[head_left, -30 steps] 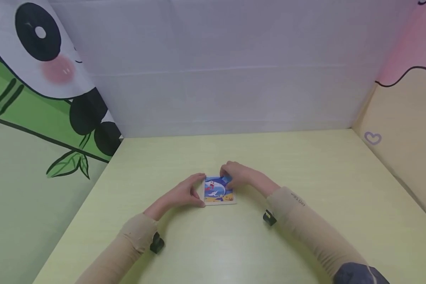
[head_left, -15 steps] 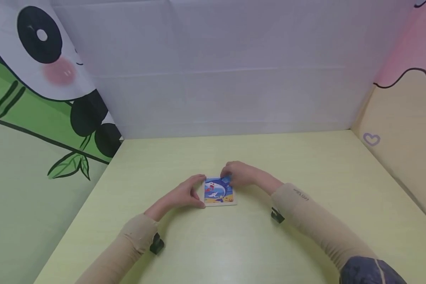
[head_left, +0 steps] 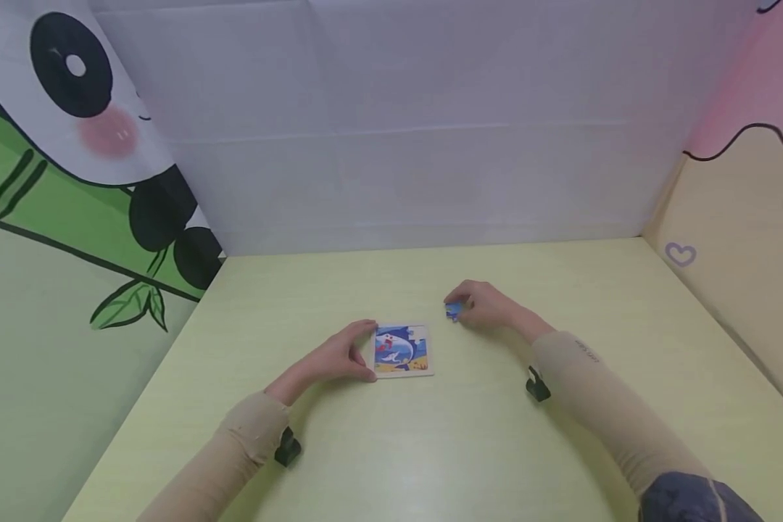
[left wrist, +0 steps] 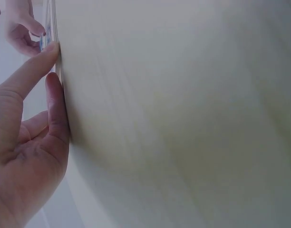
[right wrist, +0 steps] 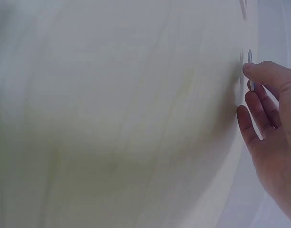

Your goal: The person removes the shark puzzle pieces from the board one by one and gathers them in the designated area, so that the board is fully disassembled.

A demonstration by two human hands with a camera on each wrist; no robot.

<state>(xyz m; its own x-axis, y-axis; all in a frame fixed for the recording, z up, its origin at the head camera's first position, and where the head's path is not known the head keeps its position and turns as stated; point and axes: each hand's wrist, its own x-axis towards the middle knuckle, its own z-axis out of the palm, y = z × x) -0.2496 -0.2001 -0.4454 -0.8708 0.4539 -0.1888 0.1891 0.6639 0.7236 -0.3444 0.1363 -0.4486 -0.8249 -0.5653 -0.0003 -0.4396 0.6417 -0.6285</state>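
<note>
A small square jigsaw puzzle with a blue sea-animal picture lies in a pale frame on the table. A pale gap shows at its upper right corner. My left hand holds the frame's left side, thumb at the near corner and fingers at the far one. Beyond the puzzle to the right, my right hand pinches a blue puzzle piece between thumb and fingers. In the right wrist view the puzzle piece appears edge-on, just above the tabletop.
The pale yellow table stretches around both hands. A plain whitish sheet stands along its back edge. Printed panels border it, with a green one on the left and a beige one on the right.
My right hand has lifted the blue piece out of the puzzle's upper right corner and carried it right and away from me. My left hand has stayed at the frame.
</note>
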